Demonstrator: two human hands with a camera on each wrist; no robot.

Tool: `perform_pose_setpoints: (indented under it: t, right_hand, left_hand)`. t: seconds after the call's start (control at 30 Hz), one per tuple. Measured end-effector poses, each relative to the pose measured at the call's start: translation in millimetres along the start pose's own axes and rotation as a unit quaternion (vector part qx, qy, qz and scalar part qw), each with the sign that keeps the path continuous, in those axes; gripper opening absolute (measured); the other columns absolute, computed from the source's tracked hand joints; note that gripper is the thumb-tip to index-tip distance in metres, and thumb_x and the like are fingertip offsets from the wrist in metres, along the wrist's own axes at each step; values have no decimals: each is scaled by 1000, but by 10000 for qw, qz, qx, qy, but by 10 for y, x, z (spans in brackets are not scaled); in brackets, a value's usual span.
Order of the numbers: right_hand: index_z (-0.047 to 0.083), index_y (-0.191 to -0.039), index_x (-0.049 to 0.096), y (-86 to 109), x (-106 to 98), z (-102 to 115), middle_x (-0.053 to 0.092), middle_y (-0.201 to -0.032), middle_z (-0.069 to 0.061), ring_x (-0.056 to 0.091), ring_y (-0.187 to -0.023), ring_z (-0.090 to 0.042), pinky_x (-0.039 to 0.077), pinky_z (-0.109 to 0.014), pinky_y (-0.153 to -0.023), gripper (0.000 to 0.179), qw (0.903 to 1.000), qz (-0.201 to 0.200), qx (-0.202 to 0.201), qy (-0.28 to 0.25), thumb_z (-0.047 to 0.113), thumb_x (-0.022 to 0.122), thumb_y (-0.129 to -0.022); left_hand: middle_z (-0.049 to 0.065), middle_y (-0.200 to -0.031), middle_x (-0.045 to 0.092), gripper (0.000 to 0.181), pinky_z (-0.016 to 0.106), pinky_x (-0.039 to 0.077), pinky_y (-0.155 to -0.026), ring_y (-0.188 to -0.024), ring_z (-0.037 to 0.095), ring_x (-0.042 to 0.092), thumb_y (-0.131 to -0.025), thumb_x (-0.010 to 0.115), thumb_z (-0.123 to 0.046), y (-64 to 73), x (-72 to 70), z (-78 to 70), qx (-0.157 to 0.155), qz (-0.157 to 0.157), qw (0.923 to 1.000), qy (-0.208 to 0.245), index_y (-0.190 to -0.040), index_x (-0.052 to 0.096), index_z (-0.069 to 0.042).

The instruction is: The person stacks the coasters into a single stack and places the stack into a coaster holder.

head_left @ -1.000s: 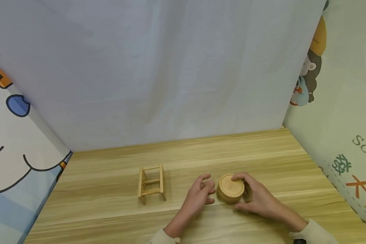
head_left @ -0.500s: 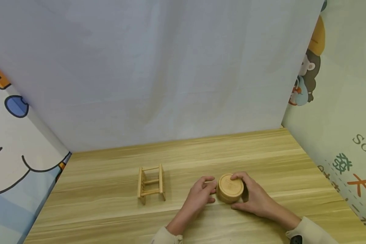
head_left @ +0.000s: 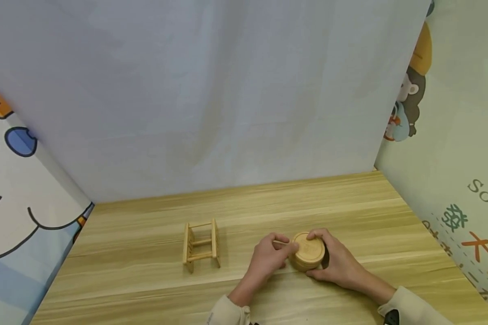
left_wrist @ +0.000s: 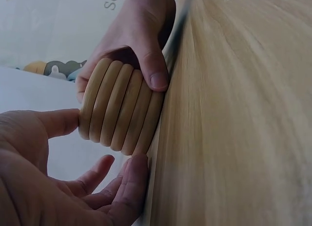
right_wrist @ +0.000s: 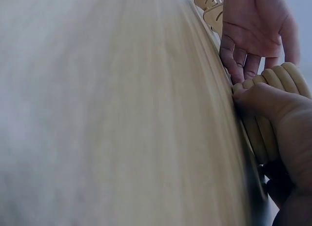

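Note:
A stack of several round wooden coasters (head_left: 308, 251) stands on the table, its rounded rims clear in the left wrist view. My right hand (head_left: 338, 264) holds it from the right side, thumb low at the near side and fingers around the far side. From the left, my left hand (head_left: 268, 256) reaches the stack. In the left wrist view its thumb touches the rim of the top coaster (left_wrist: 92, 101), while the fingertips rest by the bottom one. Its other fingers are loosely bent. The right fingers behind the stack are mostly hidden.
A small wooden rack (head_left: 201, 245) with slatted sides and crossbars stands left of the hands on the wood-grain table (head_left: 138, 271). A pale cloth (head_left: 227, 99) hangs behind the table. Printed panels flank it on both sides.
My left hand has moved right, and its thumb has come onto the edge of the top coaster. The right hand has closed in slightly around the stack. The rack stays put.

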State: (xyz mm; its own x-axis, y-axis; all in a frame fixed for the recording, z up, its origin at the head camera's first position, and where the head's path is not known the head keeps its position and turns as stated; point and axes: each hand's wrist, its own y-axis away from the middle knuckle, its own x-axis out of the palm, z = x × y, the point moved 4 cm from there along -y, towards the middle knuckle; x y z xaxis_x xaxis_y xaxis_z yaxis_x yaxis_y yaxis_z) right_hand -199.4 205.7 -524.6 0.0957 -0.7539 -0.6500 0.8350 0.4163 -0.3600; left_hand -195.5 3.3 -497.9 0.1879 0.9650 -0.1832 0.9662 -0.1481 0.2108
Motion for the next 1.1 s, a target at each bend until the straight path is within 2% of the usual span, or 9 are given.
perform_pose_setpoints:
  t: [0.23,0.43,0.6,0.77,0.9,1.1]
  right_hand:
    - [25,-129,49,24,-37,25,58,-129,7,60,-117,-14,52,-29,-97,87,9999,-96,-37,23,17,101,-59]
    - [24,-129,51,41,-63,65,61,-127,8,62,-112,-12,51,-24,-95,85,9996,-73,-184,-215,19,100,-61]
    - [23,-130,50,56,-84,110,63,-127,7,64,-110,-12,52,-24,-94,82,9990,-28,-254,-362,21,99,-64]
    - [24,-131,49,68,-122,218,63,-129,7,64,-113,-12,52,-28,-96,85,9993,20,-206,-304,17,100,-63]
    - [24,-131,49,62,-149,333,62,-129,9,63,-115,-14,53,-34,-97,87,9996,64,-171,-219,16,100,-60]
    - [25,-130,51,52,-166,444,61,-128,11,62,-116,-14,52,-36,-98,87,9998,18,-188,-45,15,100,-58]
  left_hand:
    - [3,-91,72,35,28,52,-59,-71,16,66,-87,80,-35,24,39,-27,50,-34,9997,-233,-109,69,-9]
    - [2,-95,72,36,30,52,-67,-82,14,66,-85,79,-36,67,48,-42,18,-108,9993,-366,-110,69,-12]
    - [3,-97,71,38,31,52,-70,-85,15,66,-86,78,-37,113,40,-54,34,-45,9997,-219,-112,68,-13]
    - [7,-102,68,43,34,58,-73,-85,18,66,-88,78,-33,173,31,-59,-75,206,9988,449,-119,63,-8]
    - [12,-107,62,48,37,62,-78,-87,20,66,-89,78,-27,222,25,-61,-338,390,9924,1113,-125,57,-2]
    - [11,-104,58,53,37,63,-78,-86,20,64,-88,77,-19,267,13,-76,-509,421,9838,1667,-129,52,2]
